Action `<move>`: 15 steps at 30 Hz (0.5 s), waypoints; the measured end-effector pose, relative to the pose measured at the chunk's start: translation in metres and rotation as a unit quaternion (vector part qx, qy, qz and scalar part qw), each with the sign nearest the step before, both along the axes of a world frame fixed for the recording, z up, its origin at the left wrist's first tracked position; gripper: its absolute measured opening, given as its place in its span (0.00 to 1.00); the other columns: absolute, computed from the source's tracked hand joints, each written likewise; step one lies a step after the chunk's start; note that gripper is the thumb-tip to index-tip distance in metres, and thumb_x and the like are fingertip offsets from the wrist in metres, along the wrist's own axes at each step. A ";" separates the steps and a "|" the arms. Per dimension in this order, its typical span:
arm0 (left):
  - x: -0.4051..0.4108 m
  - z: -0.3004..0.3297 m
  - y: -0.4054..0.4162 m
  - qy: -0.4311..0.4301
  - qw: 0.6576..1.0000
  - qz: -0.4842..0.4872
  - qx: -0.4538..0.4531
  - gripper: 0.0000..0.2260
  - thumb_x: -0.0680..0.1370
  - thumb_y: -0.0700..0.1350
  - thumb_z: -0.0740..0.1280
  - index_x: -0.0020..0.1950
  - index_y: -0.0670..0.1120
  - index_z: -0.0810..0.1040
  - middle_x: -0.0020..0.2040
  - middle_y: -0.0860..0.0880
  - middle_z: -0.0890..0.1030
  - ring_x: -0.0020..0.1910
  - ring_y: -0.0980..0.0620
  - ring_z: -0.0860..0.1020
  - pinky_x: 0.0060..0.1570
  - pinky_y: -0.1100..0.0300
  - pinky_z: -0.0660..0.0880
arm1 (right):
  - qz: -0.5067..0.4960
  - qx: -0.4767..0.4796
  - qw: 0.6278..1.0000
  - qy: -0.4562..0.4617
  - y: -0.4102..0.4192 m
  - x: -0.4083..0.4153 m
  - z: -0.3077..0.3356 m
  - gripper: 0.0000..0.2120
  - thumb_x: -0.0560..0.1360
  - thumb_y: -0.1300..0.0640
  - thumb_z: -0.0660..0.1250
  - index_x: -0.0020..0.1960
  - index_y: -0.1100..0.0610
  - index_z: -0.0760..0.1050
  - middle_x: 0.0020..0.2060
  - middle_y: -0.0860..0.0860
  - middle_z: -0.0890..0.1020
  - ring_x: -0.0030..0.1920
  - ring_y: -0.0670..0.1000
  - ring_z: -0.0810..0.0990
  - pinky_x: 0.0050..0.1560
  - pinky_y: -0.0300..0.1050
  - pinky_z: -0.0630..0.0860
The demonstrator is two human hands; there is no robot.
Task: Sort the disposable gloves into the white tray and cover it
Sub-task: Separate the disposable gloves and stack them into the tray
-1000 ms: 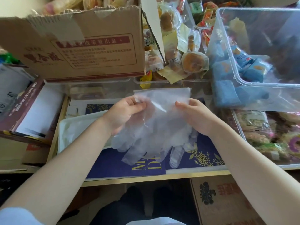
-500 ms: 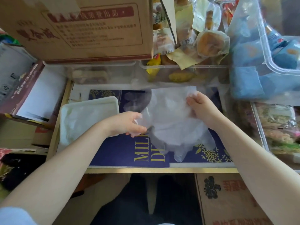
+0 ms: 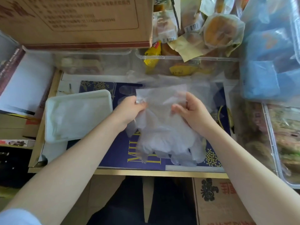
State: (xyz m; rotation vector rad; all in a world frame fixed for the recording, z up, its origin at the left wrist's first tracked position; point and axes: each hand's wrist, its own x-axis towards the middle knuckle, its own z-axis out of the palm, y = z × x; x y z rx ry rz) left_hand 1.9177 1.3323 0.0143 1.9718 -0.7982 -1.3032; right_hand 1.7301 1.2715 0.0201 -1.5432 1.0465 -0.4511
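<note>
Gloves (image 3: 164, 127), a thin see-through bundle, hang between our hands above the tabletop (image 3: 162, 172). Our left hand (image 3: 129, 109) pinches the upper left corner with curled fingers; our right hand (image 3: 191, 111) grips the right edge, thumb over the plastic. To the left of the left hand lies the white tray (image 3: 48, 120), which seems to hold some pale plastic already, though we cannot tell how much. We judge the sorting to be midway: this bundle is not yet in the tray, and no cover is on it.
</note>
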 end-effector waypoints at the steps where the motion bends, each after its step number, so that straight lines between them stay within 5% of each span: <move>1: 0.001 -0.001 -0.001 -0.016 1.000 0.011 0.001 0.07 0.78 0.42 0.64 0.54 0.42 0.76 0.47 0.44 0.81 0.45 0.49 0.78 0.48 0.56 0.74 | 0.001 0.038 0.999 -0.025 0.001 0.000 0.000 0.14 0.75 0.65 0.66 0.59 0.58 0.70 0.35 0.47 0.81 0.24 0.39 0.72 0.26 0.29 0.68; 3: 0.003 -0.002 -0.002 -0.032 0.999 0.036 -0.015 0.02 0.78 0.43 0.62 0.49 0.47 0.74 0.42 0.50 0.77 0.41 0.52 0.75 0.43 0.58 0.71 | -0.002 0.129 0.989 -0.078 0.002 0.000 -0.002 0.15 0.72 0.67 0.68 0.56 0.58 0.74 0.36 0.47 0.83 0.33 0.38 0.80 0.34 0.30 0.74; 6: 0.001 -0.003 -0.004 -0.025 0.994 0.081 -0.067 0.08 0.78 0.40 0.60 0.41 0.51 0.69 0.34 0.52 0.72 0.31 0.56 0.69 0.34 0.61 0.66 | 0.026 0.261 0.961 -0.090 0.006 -0.006 -0.007 0.10 0.67 0.67 0.71 0.45 0.58 0.75 0.31 0.48 0.83 0.32 0.44 0.82 0.31 0.35 0.76; 8: 0.000 0.001 -0.005 0.008 0.986 0.131 -0.104 0.09 0.78 0.37 0.60 0.39 0.49 0.68 0.32 0.51 0.68 0.27 0.57 0.66 0.29 0.63 0.63 | 0.074 0.347 0.931 -0.091 0.009 -0.010 -0.013 0.15 0.63 0.66 0.74 0.48 0.60 0.75 0.34 0.51 0.84 0.35 0.49 0.82 0.34 0.40 0.78; 11: 0.007 0.004 -0.004 0.018 0.976 0.173 -0.130 0.07 0.78 0.43 0.62 0.40 0.48 0.71 0.35 0.46 0.70 0.33 0.53 0.69 0.36 0.59 0.67 | 0.141 0.429 0.887 -0.096 0.012 -0.017 -0.020 0.16 0.63 0.61 0.73 0.49 0.60 0.76 0.39 0.52 0.82 0.39 0.50 0.81 0.40 0.40 0.78; 13: 0.015 0.002 -0.002 0.012 0.979 0.161 -0.128 0.07 0.77 0.50 0.65 0.41 0.49 0.75 0.41 0.46 0.75 0.41 0.49 0.73 0.44 0.55 0.71 | 0.166 0.385 0.907 -0.045 0.012 -0.018 -0.032 0.07 0.70 0.60 0.71 0.46 0.58 0.76 0.38 0.51 0.81 0.39 0.49 0.79 0.41 0.39 0.76; 15: 0.021 -0.001 0.002 -0.014 0.984 0.134 -0.118 0.06 0.77 0.49 0.64 0.41 0.51 0.78 0.42 0.49 0.79 0.43 0.50 0.76 0.48 0.54 0.73 | 0.096 0.197 0.973 0.072 0.006 -0.016 -0.048 0.04 0.75 0.58 0.68 0.41 0.54 0.76 0.37 0.49 0.80 0.39 0.50 0.77 0.45 0.43 0.75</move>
